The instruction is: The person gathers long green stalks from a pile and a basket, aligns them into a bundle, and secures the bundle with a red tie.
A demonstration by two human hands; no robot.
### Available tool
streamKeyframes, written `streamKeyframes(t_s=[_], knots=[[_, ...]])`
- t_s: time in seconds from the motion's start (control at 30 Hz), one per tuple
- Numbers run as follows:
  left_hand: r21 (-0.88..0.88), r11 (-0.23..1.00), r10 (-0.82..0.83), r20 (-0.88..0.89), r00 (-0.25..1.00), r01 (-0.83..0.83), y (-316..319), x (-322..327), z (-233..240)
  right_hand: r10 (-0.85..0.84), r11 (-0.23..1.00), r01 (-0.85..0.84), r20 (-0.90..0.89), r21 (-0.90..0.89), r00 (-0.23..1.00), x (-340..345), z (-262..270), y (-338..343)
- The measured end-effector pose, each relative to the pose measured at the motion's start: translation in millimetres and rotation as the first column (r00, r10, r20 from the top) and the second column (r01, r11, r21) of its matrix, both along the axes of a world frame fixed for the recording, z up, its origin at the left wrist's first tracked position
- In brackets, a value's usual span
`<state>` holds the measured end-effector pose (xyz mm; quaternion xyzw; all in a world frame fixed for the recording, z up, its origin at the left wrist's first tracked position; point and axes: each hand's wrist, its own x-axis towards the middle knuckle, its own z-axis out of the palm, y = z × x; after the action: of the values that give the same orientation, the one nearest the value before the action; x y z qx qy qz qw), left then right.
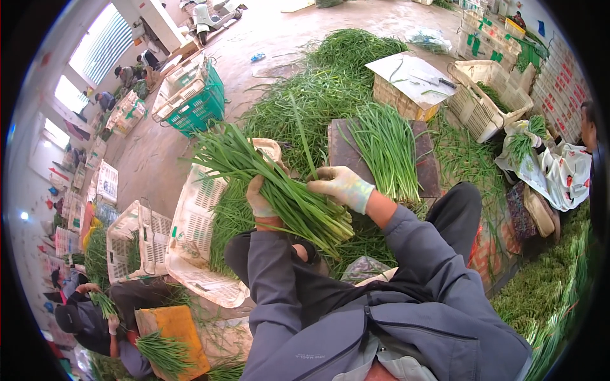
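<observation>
A thick bunch of long green leaves, like garlic chives (286, 190), lies slantwise across my lap, its pale cut ends toward the lower right. My gloved left hand (259, 195) grips the bunch from beneath, its fingers partly hidden by the leaves. Over the stems, my gloved right hand (340, 185) pinches a single upright leaf (301, 133) between thumb and fingers. Just beyond that hand, a neat sheaf of chives (386, 152) rests on a dark board (340, 143).
A loose heap of chives (329, 81) spreads ahead. A knife (433, 81) lies on a white-topped box (405, 71). Plastic crates (195, 238) stand at left, another crate (491, 95) at right. A co-worker (90, 319) sits lower left; stacked bundles (538, 295) line the right.
</observation>
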<state>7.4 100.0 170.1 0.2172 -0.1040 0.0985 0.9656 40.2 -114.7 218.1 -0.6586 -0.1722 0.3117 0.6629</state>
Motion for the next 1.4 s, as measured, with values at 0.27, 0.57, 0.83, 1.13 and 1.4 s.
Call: streamKeyframes(t_s=[0.27, 0.57, 0.83, 1.13, 1.4], knots=[[-0.027, 0.972, 0.225, -0.201, 0.953, -0.235, 23.9, 0.4, -1.8, -0.255, 0.737, 0.459, -0.426, 0.495, 0.868, -17.0, -14.9, -42.3], [0.087, 0.890, 0.456, -0.181, 0.871, -0.448, 56.3, 3.2, -3.9, -0.551, 0.778, 0.571, -0.152, 0.263, 0.820, -29.3, -71.1, -135.8], [0.093, 0.910, 0.416, -0.185, 0.891, -0.405, 58.6, 1.7, -8.6, -0.112, 0.944, 0.266, 0.572, -0.193, 0.812, -32.8, -47.9, -93.9], [0.088, 0.941, 0.339, -0.230, 0.912, -0.327, 30.3, 3.2, 1.9, 0.161, 0.939, 0.217, 0.898, -0.267, 0.410, -20.1, -9.5, -8.7], [0.056, 0.935, 0.350, -0.293, 0.890, -0.349, 38.2, 9.1, -10.0, 0.118, 0.942, 0.223, 0.870, -0.251, 0.479, -19.3, -31.2, -20.0]])
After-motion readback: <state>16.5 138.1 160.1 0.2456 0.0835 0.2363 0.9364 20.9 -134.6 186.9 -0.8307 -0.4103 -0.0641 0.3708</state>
